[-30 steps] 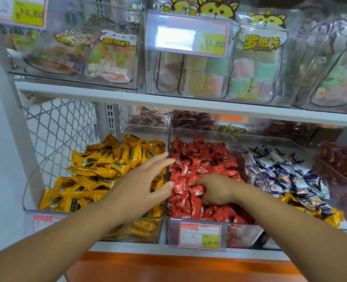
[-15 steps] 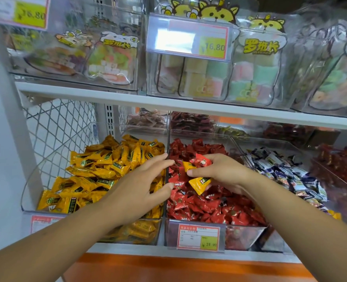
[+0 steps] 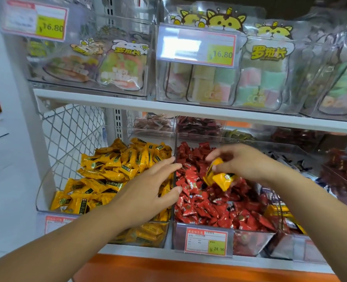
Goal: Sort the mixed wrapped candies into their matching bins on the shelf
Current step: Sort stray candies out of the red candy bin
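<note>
A person's right hand [image 3: 248, 163] is pinching yellow wrapped candies [image 3: 219, 178] between thumb and curled fingers, holding them above the bin of red candies [image 3: 254, 241]; the matching yellow bin [image 3: 44, 176] is sitting directly to that hand's left, across the clear divider; the left hand [image 3: 148, 192] is spreading open, fingers straight, holding nothing, over the yellow bin's right side, closer to it.

Yellow candies [image 3: 219, 178] in the right hand [image 3: 248, 161] above the red bin [image 3: 254, 241], left hand [image 3: 146, 192] flat over the yellow bin [image 3: 46, 180]
</note>
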Motion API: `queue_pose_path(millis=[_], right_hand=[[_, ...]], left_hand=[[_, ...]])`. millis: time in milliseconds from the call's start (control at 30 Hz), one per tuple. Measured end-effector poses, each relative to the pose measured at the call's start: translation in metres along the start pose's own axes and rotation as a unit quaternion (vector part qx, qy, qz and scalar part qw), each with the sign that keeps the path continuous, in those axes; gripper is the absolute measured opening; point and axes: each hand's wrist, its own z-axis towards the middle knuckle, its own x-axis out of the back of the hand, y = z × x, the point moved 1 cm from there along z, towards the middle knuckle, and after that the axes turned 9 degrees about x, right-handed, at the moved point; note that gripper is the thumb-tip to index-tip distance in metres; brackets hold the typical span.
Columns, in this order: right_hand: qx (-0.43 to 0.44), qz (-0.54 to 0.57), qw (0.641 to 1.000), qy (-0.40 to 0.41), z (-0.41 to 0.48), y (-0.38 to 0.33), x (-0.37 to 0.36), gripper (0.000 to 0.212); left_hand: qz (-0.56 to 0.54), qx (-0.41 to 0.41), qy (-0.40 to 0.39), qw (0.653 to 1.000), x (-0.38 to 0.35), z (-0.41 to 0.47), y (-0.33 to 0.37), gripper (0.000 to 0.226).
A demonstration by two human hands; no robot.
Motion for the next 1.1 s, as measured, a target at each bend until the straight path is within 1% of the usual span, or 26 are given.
queue_pose_path(millis=[67,133,200,267,367,400,433,467,500,533,567,600,633,667,733,767,800,833,900,967,1033,1100], right_hand=[[0.02,0.082,0.993,0.088,0.008,-0.004,-0.005,0.014],[0.044,0.177,0.97,0.162,0.024,-0.013,-0.018,0.011],[0.079,0.218,0.951,0.204,0.047,-0.03,-0.038,0.012],[0.11,0.216,0.951,0.192,0.071,-0.047,-0.055,0.011],[0.087,0.222,0.968,0.081,0.092,-0.058,-0.065,0.023],[0.081,0.182,0.977,0.078,0.092,-0.056,-0.061,0.025],[0.081,0.12,0.985,0.099,0.089,-0.051,-0.054,0.025],[0.082,0.066,0.987,0.124,0.082,-0.042,-0.046,0.021],[0.078,0.033,0.988,0.128,0.073,-0.033,-0.038,0.017],[0.07,0.004,0.991,0.11,0.062,-0.024,-0.032,0.017],[0.057,-0.033,0.995,0.069,0.051,-0.016,-0.028,0.017],[0.053,-0.081,0.995,0.011,0.04,-0.008,-0.025,0.017],[0.064,-0.123,0.989,-0.054,0.031,-0.001,-0.027,0.015],[0.088,-0.149,0.978,-0.117,0.023,0.003,-0.032,0.021],[0.115,-0.206,0.949,-0.21,0.011,0.012,-0.049,0.052],[0.113,-0.245,0.934,-0.236,0.008,0.013,-0.059,0.065],[0.107,-0.286,0.919,-0.248,0.007,0.017,-0.067,0.073],[0.103,-0.326,0.906,-0.249,0.007,0.019,-0.074,0.078],[0.093,-0.392,0.888,-0.22,0.012,0.027,-0.079,0.079],[0.088,-0.436,0.88,-0.164,0.022,0.032,-0.071,0.07],[0.075,-0.443,0.885,-0.117,0.029,0.034,-0.054,0.054],[0.062,-0.415,0.903,-0.088,0.032,0.036,-0.033,0.041]], left_hand=[[0.01,0.002,0.003,1.0,0.001,-0.001,0.001,0.058],[0.017,0.007,0.004,1.0,0.001,-0.001,0.002,0.059],[0.018,0.008,0.007,1.0,0.001,-0.002,0.001,0.06],[0.018,0.009,0.008,1.0,0.002,-0.001,0.001,0.06],[0.016,0.012,0.003,1.0,0.005,-0.001,0.001,0.06],[0.015,0.012,0.002,1.0,0.005,-0.002,0.001,0.06],[0.014,0.011,0.0,1.0,0.006,-0.002,0.0,0.06],[0.011,0.009,0.0,1.0,0.006,-0.003,0.0,0.06],[0.008,0.007,0.0,1.0,0.006,-0.003,-0.001,0.059],[0.006,0.006,0.0,1.0,0.006,-0.003,-0.001,0.058],[0.004,0.006,0.0,1.0,0.006,-0.002,-0.002,0.058],[0.003,0.006,0.0,1.0,0.005,-0.001,-0.001,0.058],[0.002,0.008,0.0,1.0,0.005,-0.001,-0.002,0.057],[0.002,0.01,-0.001,1.0,0.005,0.0,-0.002,0.057],[0.0,0.013,-0.002,1.0,0.004,0.0,-0.001,0.057],[-0.003,0.014,0.0,1.0,0.003,0.0,-0.001,0.057],[-0.005,0.014,0.001,1.0,0.003,0.0,-0.001,0.057],[-0.006,0.016,0.0,1.0,0.003,0.0,0.0,0.057],[-0.004,0.017,-0.002,1.0,0.004,-0.001,0.002,0.056],[-0.001,0.019,-0.003,1.0,0.004,-0.002,0.003,0.055],[0.0,0.02,-0.005,1.0,0.003,-0.002,0.002,0.055],[0.002,0.018,-0.01,1.0,0.002,-0.002,0.0,0.054]])
